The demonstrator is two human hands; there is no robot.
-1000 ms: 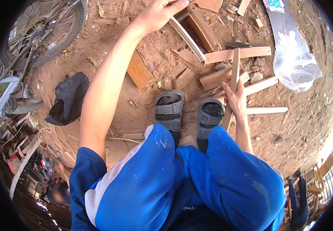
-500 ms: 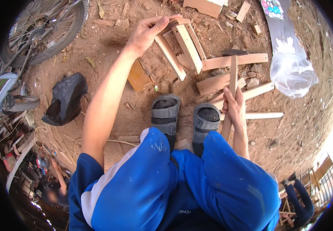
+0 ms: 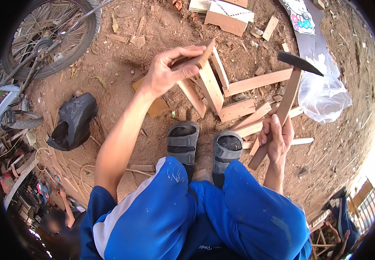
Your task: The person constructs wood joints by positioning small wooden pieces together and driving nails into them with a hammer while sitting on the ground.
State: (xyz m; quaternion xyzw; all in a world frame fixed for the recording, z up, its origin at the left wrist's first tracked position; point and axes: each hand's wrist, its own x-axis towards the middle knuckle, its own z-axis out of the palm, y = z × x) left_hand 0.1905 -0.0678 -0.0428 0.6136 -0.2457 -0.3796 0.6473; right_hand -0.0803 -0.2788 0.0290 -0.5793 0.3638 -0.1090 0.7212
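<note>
My left hand (image 3: 174, 69) is wrapped round the top board of a small wooden frame (image 3: 210, 89), whose long slats slant down to the dirt in front of my feet. In my right hand (image 3: 278, 136) is a hammer (image 3: 289, 97), gripped low on its wooden handle. Its dark, narrow head is up and to the right, over a loose wooden slat (image 3: 261, 82) and apart from the frame. Close to the frame's lower end lies a short wooden block (image 3: 237, 110). Several more wooden strips (image 3: 257, 119) lie partly behind my right hand.
My sandalled feet (image 3: 183, 143) stand just below the frame. A black plastic bag (image 3: 75, 121) and a bicycle wheel (image 3: 44, 43) are at left. Clear plastic (image 3: 325, 97) lies at right, stacked boards (image 3: 226, 19) at the far side. Other people are at both lower edges.
My right hand has raised the hammer, and its head has swung to the right. My left hand has turned and come slightly nearer, tilting the frame's top board.
</note>
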